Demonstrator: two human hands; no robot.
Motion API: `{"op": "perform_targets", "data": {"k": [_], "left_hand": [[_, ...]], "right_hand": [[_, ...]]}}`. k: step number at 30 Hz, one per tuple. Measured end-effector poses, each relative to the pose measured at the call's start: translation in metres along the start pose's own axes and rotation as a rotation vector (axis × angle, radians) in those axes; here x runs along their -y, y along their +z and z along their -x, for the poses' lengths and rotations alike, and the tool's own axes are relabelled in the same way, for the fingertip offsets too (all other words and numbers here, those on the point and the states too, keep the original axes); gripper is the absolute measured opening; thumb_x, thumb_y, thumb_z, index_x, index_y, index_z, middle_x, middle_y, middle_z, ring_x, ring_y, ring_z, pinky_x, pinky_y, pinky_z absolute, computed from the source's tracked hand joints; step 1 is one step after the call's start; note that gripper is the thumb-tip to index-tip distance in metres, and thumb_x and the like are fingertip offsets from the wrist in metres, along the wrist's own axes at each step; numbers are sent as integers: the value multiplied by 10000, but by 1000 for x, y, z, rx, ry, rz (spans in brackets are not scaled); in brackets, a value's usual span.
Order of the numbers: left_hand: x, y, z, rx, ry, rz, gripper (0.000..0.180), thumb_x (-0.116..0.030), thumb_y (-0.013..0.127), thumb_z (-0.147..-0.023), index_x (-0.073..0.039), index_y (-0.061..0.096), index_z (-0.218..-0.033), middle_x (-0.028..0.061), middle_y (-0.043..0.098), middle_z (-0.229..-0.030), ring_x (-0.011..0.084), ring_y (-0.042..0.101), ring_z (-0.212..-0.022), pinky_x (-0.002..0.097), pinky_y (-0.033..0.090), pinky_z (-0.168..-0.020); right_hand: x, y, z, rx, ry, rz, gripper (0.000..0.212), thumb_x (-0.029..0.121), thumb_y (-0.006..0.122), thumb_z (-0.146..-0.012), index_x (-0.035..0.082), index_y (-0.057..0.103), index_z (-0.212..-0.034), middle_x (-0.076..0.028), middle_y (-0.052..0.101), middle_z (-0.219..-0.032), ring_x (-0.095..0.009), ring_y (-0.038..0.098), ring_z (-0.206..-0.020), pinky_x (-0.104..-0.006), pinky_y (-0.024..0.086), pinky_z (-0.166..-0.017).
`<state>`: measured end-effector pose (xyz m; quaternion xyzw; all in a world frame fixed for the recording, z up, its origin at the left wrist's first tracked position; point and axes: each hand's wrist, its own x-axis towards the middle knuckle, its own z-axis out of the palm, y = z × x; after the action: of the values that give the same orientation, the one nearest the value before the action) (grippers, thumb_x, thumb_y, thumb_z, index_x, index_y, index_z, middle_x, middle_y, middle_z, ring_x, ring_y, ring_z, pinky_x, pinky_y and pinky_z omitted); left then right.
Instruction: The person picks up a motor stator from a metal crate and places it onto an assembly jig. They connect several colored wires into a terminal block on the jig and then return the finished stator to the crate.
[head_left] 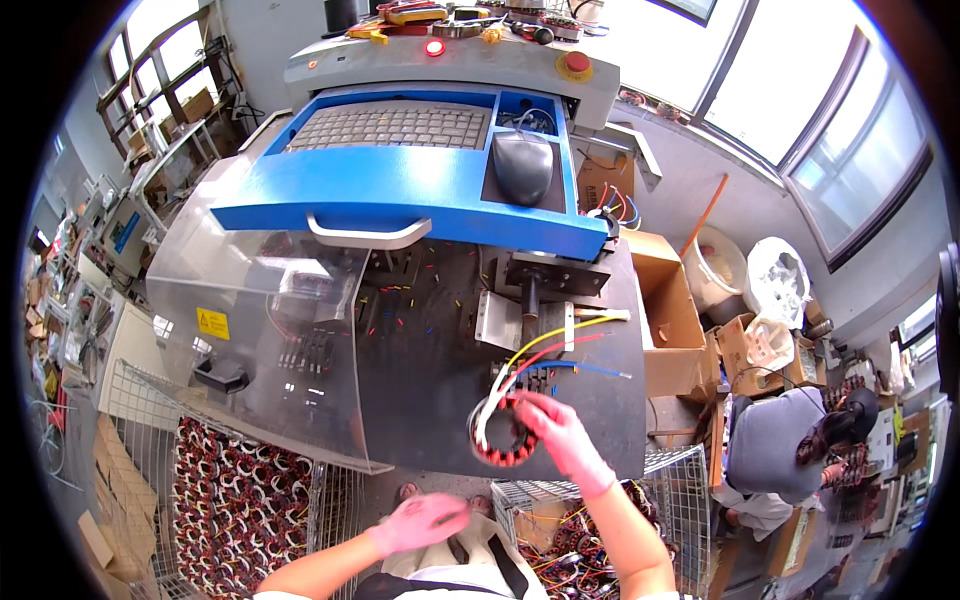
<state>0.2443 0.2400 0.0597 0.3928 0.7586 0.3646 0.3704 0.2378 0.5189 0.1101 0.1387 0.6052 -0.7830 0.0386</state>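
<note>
My right hand (562, 432), in a pink glove, is closed on the rim of a ring-shaped motor stator (512, 460) with red-and-black windings. It holds the ring over the front edge of the dark machine table (420, 420). From the stator, yellow, red and blue lead wires (528, 365) fan out up and to the right, past a small metal fixture (500, 322) on the table. Over my lap, my left hand (425, 520), also gloved in pink, has its fingers extended and nothing in it. It is slightly blurred.
A clear hinged cover (270, 340) stands left of the work area, below a blue keyboard tray (370, 180) with a mouse (522, 165). Wire baskets of stators (240, 490) flank my legs. To the right are a cardboard box (665, 310) and a seated person (775, 450).
</note>
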Motion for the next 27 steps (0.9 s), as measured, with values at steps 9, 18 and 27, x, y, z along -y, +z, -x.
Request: {"op": "perform_targets", "data": {"k": [9,18,27], "left_hand": [[77,147,292,-264,-1144,902,488,-419,418,-1011,2,656,-1074,14,646,-960,110,555,-843,280,468,-818],[78,258,419,-261,-952,736,524,-384,365,-1026,54,534,-1258,67,590,-1250,169,510,-1120,311,375,-1011],[111,408,546,-325,-847,781,402,-302,375,-1030,2,573,-1203,78,632,-1089,145,550,-982,311,444,-902]], "right_hand": [[-5,78,48,256,153,162,476,309,611,-917,-22,560,-1255,-68,627,-1116,-99,566,-1003,-259,458,-869],[-55,191,89,656,248,-84,525,306,591,-947,2,461,-1355,-31,565,-1205,-102,512,-1080,-256,403,-956],[-129,333,169,848,411,48,509,279,575,-961,1,440,-1366,-35,558,-1213,-108,528,-1068,-271,475,-893]]}}
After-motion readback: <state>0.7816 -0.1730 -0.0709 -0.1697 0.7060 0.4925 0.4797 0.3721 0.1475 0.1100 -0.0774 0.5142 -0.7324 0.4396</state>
